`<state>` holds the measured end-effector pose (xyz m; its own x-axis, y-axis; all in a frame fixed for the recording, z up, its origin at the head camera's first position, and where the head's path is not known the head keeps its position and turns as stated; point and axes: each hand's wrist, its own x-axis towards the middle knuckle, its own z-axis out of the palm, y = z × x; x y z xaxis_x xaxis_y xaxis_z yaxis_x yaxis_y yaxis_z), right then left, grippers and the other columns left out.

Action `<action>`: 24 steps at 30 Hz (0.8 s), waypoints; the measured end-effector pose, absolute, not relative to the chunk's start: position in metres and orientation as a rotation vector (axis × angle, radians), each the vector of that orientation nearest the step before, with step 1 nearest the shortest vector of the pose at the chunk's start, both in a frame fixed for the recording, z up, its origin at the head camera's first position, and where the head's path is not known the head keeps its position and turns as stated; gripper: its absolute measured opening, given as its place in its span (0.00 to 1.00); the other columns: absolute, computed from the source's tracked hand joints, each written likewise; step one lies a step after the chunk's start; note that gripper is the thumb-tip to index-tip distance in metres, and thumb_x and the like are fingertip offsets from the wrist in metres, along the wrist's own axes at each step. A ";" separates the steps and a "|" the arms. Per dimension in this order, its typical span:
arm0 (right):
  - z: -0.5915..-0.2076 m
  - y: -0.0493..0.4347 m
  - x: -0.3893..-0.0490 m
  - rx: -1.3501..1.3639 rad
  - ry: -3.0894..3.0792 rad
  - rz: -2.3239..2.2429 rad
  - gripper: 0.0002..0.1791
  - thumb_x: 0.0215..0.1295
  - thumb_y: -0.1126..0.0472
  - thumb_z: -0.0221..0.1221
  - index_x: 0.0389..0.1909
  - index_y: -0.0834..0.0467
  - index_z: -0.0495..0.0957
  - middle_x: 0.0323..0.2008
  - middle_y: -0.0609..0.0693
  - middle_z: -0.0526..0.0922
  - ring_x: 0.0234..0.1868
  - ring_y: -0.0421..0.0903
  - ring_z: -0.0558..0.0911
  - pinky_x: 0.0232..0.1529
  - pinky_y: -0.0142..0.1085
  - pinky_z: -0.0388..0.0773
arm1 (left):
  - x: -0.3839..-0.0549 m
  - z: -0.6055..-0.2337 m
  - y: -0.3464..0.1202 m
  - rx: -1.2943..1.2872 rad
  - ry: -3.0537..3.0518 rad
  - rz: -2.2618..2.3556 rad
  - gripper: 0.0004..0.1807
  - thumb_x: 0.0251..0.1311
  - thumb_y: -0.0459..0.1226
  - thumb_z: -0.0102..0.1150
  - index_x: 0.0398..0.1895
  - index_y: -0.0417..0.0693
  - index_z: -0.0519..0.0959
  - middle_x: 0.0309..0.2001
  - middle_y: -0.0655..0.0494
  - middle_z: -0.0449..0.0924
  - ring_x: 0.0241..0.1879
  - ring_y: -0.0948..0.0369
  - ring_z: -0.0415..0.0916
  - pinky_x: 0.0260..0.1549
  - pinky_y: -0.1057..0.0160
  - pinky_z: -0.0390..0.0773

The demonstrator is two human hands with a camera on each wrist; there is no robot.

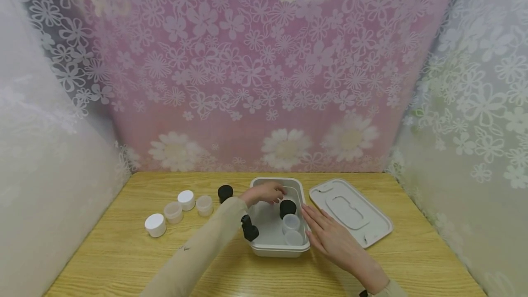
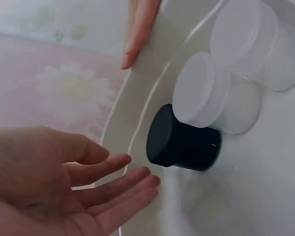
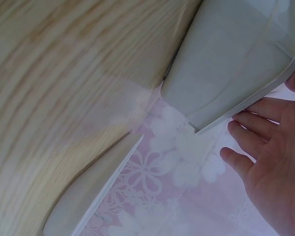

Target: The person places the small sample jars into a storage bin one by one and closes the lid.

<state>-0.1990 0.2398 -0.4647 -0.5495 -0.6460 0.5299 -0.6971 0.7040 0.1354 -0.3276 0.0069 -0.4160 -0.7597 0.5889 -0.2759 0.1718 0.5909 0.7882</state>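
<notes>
A pale plastic box point(image 1: 280, 247) stands on the table. My left hand point(image 1: 268, 192) reaches inside near its far end, fingers loosely bent with nothing held, as the left wrist view also shows. Just beside those fingertips stands a black-lidded jar point(image 2: 184, 140). Two translucent lidded jars, one nearer point(image 1: 294, 237) and one behind it point(image 1: 291, 222), line the box's right side with it. A blurred pale shape point(image 2: 174, 206) beyond the black jar is too unclear to name. My right hand point(image 1: 330, 237), fingers straight, rests against the box's right rim.
To the right lies the box's pale lid point(image 1: 371, 223). Left of the box are a black jar point(image 1: 225, 193), two translucent jars point(image 1: 204, 206) and two white-lidded jars point(image 1: 155, 224). A patterned curtain point(image 1: 247, 150) hangs behind the table.
</notes>
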 end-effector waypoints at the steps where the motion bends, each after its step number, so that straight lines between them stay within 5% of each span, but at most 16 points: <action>1: -0.465 0.240 -0.199 1.025 -2.353 0.123 0.28 0.76 0.55 0.53 0.66 0.71 0.72 0.68 0.62 0.74 0.67 0.57 0.76 0.78 0.26 0.31 | -0.328 -0.416 0.005 0.610 2.302 1.104 0.20 0.77 0.33 0.43 0.65 0.34 0.74 0.60 0.37 0.77 0.59 0.45 0.77 0.58 0.50 0.81; 11: -0.465 0.240 -0.198 1.021 -2.351 0.128 0.28 0.78 0.54 0.51 0.66 0.71 0.72 0.68 0.62 0.74 0.66 0.57 0.76 0.78 0.26 0.31 | -0.324 -0.412 -0.025 0.790 2.161 1.545 0.22 0.82 0.40 0.40 0.64 0.31 0.73 0.59 0.33 0.77 0.59 0.42 0.78 0.59 0.51 0.81; 24: -0.468 0.239 -0.200 1.020 -2.321 0.121 0.29 0.82 0.50 0.44 0.66 0.70 0.72 0.67 0.62 0.74 0.67 0.55 0.74 0.78 0.27 0.34 | -0.303 -0.411 -0.077 0.712 2.097 1.881 0.24 0.83 0.43 0.38 0.65 0.33 0.72 0.62 0.31 0.74 0.60 0.47 0.79 0.62 0.50 0.78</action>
